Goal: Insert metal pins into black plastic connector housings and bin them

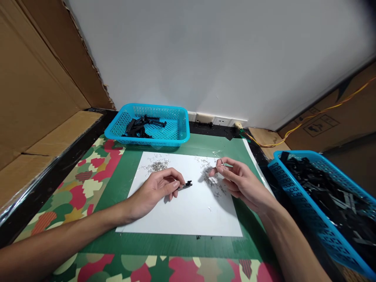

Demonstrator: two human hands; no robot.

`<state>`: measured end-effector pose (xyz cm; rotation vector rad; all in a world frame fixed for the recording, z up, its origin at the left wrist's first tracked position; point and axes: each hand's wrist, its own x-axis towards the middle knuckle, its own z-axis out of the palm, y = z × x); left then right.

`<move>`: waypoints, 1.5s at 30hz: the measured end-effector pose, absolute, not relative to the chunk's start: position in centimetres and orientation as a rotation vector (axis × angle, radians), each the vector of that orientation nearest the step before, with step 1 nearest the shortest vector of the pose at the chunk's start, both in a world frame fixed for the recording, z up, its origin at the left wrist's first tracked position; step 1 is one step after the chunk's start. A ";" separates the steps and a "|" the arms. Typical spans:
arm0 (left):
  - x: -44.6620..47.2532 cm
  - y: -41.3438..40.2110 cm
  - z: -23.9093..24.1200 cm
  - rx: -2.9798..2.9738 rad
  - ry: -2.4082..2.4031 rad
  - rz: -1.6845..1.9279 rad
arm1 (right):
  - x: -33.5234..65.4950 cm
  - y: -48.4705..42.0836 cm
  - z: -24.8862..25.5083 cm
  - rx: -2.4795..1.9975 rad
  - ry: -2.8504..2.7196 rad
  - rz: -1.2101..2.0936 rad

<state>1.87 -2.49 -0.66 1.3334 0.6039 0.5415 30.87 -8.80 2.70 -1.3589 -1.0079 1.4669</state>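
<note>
My left hand [158, 187] rests on a white sheet [182, 211] and pinches a small black plastic clip [185, 185] between thumb and fingers, its end poking out to the right. My right hand [239, 180] hovers over a loose pile of small metal springs [210, 176], thumb and forefinger pinched on a thin metal piece [223, 163]. A second pile of springs [157, 166] lies at the sheet's far left, just beyond my left hand.
A blue basket [176, 131] with a few black clips stands at the back. Another blue basket [320, 223], full of black parts, sits at the right. Cardboard walls rise on both sides. A yellow cable [323, 111] runs along the right.
</note>
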 end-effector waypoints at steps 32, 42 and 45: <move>1.8 -2.2 -1.3 1.370 0.608 0.553 | 28.5 -6.7 1.5 -1.862 -1.862 0.620; 1.7 -2.2 -1.6 1.340 0.630 0.643 | 28.2 -4.2 1.7 -1.734 -1.969 0.728; 1.7 -2.2 -1.8 1.330 0.624 0.644 | 28.2 -4.9 2.1 -1.658 -1.915 0.854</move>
